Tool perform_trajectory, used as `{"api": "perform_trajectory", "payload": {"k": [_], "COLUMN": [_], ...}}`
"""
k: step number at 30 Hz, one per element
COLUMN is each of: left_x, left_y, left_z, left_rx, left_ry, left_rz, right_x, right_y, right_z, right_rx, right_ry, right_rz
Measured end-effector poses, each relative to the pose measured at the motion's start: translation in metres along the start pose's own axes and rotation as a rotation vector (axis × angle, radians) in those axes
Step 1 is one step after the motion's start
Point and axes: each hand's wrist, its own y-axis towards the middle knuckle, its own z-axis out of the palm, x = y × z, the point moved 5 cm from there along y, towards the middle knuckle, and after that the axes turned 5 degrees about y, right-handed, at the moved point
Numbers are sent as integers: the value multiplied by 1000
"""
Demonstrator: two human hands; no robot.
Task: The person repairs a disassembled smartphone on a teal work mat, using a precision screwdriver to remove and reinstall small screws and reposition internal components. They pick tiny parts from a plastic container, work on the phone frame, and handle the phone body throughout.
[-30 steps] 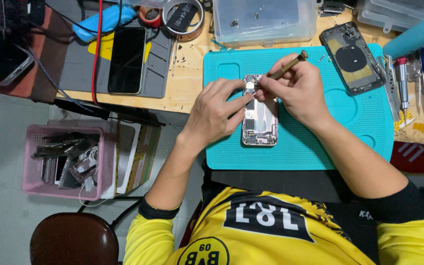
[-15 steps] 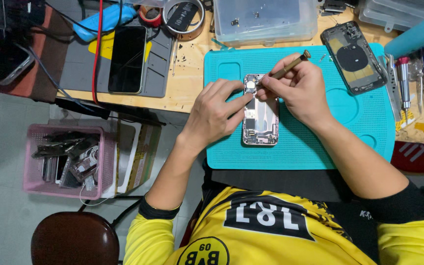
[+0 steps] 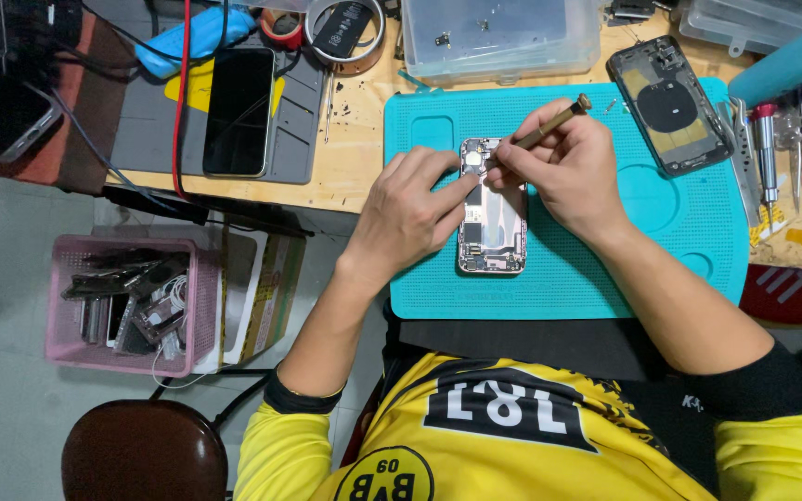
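Note:
An opened phone (image 3: 494,227) with its inner parts showing lies upright on a teal work mat (image 3: 605,269). My left hand (image 3: 410,209) rests on the phone's left edge and steadies it with thumb and fingers. My right hand (image 3: 563,167) is shut on a slim brown screwdriver (image 3: 549,123), whose tip points down into the phone's upper end near the camera area. The tip itself is hidden behind my fingers.
A phone back cover (image 3: 668,104) lies on the mat's far right corner. A black phone (image 3: 239,111) rests on a grey mat (image 3: 294,130) to the left. Hand tools (image 3: 772,148) line the right edge, clear plastic boxes (image 3: 498,32) stand behind, and a pink basket (image 3: 127,301) of parts sits on the floor.
Both hands stay on the phone with only slight shifts; the screwdriver's angle has barely changed.

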Motion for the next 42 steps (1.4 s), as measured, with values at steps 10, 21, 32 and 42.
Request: {"api": "perform_trajectory", "payload": {"k": [10,21,32,42], "left_x": [0,-1,-1,0], "left_y": [-1,0,1,1], "left_z": [-4,-4,-1,1], "left_rx": [-30,-22,18,33], "left_ry": [-27,-28,14,26], "left_rz": [7,12,32,52], "right_x": [-1,0,0,-2], "right_y": [-1,-2,-2,-2], "right_z": [2,1,1,0], "right_rx": [2,6,6,-3], "right_ry": [-46,-74,-60,-30], "right_rz": [4,-5,-7,-2]}}
